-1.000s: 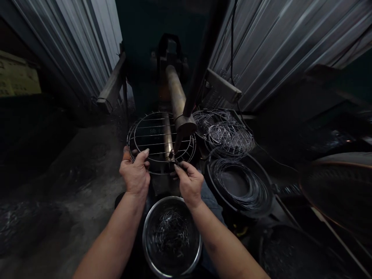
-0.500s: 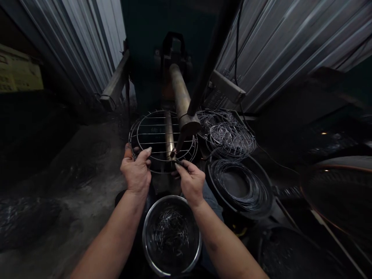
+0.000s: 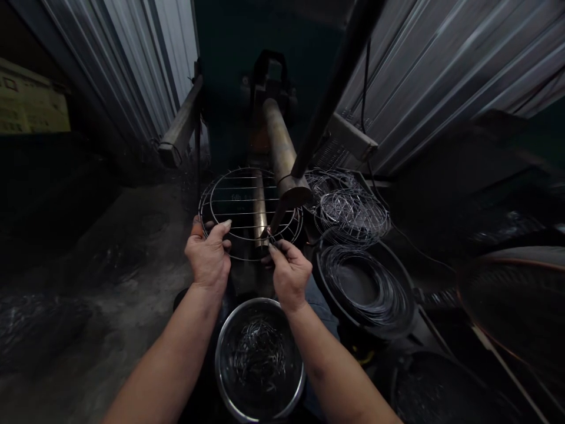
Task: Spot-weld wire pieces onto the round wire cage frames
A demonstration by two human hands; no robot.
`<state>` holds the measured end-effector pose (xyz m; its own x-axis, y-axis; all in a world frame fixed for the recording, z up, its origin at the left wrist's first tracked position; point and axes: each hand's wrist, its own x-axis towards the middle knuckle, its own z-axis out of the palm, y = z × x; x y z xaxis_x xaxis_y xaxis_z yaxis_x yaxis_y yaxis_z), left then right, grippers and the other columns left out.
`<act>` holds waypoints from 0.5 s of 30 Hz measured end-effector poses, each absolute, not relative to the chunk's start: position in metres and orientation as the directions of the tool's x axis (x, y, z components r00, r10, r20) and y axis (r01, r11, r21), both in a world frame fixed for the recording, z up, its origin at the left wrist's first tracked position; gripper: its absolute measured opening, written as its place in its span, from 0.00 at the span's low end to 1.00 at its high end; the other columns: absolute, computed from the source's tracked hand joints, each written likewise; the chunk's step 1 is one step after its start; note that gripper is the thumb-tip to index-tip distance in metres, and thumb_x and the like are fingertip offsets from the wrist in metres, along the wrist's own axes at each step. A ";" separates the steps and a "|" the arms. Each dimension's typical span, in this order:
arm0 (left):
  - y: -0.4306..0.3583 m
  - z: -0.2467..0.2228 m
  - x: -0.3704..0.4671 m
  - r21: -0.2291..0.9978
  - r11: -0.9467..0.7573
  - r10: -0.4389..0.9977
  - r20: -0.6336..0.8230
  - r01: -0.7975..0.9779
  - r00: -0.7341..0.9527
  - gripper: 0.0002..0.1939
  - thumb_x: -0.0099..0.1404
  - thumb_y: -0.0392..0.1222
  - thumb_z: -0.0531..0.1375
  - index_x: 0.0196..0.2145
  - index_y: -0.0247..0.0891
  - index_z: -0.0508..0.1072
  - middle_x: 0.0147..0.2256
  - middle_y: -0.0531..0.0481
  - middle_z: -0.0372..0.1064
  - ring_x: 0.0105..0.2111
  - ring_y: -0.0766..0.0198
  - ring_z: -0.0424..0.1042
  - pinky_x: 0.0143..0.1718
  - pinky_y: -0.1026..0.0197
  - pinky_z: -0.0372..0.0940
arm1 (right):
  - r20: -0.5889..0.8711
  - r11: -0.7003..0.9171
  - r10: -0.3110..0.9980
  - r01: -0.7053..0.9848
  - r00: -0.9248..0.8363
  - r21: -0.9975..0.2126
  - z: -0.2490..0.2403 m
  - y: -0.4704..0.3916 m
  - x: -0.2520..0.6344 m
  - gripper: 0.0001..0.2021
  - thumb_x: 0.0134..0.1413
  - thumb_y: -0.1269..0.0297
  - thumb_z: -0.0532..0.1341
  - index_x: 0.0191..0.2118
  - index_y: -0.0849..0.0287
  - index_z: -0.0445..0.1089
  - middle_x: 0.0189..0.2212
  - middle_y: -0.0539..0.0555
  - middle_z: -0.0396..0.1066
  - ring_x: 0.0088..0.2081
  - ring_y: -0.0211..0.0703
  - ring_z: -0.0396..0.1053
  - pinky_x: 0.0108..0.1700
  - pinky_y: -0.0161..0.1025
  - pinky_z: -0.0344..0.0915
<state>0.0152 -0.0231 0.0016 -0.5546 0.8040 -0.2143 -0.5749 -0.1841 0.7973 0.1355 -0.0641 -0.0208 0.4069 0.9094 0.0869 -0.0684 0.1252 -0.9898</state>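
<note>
My left hand (image 3: 207,253) grips the near left rim of a round wire rack (image 3: 229,203), thumb on top. The rack has two rings joined by straight parallel cross wires. My right hand (image 3: 289,265) pinches at the rack's near edge, where its fingertips hide whatever small piece is between them. Just beyond those fingertips, the dark upper arm's tip (image 3: 269,231) of a welding machine meets a brass-coloured lower bar (image 3: 260,206) at the rack's edge. Close to my body, a metal bowl (image 3: 222,377) holds many short pieces of wire (image 3: 260,353).
Above the rack a thick metal cylinder (image 3: 281,141) juts toward me. To the right lie piled wire racks (image 3: 353,212) and wire rings (image 3: 371,282) in a dark round tub (image 3: 408,282). A yellow crate (image 3: 33,103) stands far left.
The view has shifted slightly, moving the machine a little to the right in the picture. Both hands keep their holds, with the rack's near edge still at the machine's tip.
</note>
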 end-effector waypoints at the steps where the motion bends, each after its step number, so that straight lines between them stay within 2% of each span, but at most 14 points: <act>1: -0.022 0.001 0.015 0.796 -0.180 0.804 -0.219 -0.577 -0.553 0.25 0.38 0.36 0.70 0.35 0.38 0.66 0.31 0.56 0.59 0.24 0.74 0.62 0.18 0.70 0.50 | 0.082 0.120 0.910 -0.069 0.407 -0.990 -0.020 -0.064 0.135 0.08 0.47 0.60 0.65 0.28 0.60 0.72 0.22 0.47 0.68 0.22 0.36 0.66 0.26 0.34 0.65; 6: -0.019 0.000 0.015 0.795 -0.166 0.815 -0.223 -0.583 -0.535 0.24 0.38 0.37 0.70 0.33 0.38 0.64 0.29 0.57 0.58 0.23 0.73 0.60 0.18 0.69 0.49 | 0.078 0.115 0.912 -0.069 0.402 -0.991 -0.018 -0.059 0.135 0.09 0.46 0.59 0.65 0.29 0.60 0.73 0.25 0.49 0.71 0.22 0.36 0.67 0.25 0.34 0.66; 10: -0.015 0.001 0.015 0.809 -0.145 0.816 -0.228 -0.569 -0.532 0.23 0.38 0.37 0.70 0.31 0.38 0.63 0.27 0.58 0.57 0.23 0.73 0.60 0.17 0.69 0.47 | 0.086 0.106 0.918 -0.030 0.386 -0.994 -0.020 -0.055 0.136 0.09 0.48 0.59 0.63 0.30 0.60 0.73 0.23 0.49 0.71 0.21 0.36 0.67 0.25 0.34 0.66; 15: -0.013 0.008 0.014 0.818 -0.141 0.800 -0.238 -0.557 -0.551 0.25 0.36 0.36 0.69 0.32 0.38 0.62 0.27 0.59 0.56 0.22 0.73 0.60 0.16 0.69 0.46 | 0.145 0.141 0.907 0.040 0.395 -0.989 -0.023 -0.054 0.137 0.08 0.49 0.60 0.63 0.31 0.60 0.74 0.26 0.49 0.72 0.22 0.36 0.68 0.27 0.34 0.67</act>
<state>0.0145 -0.0127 0.0080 -0.5515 0.7996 -0.2377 -0.5572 -0.1411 0.8183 0.1374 -0.0544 -0.0233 0.3950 0.9072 0.1450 0.0398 0.1407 -0.9892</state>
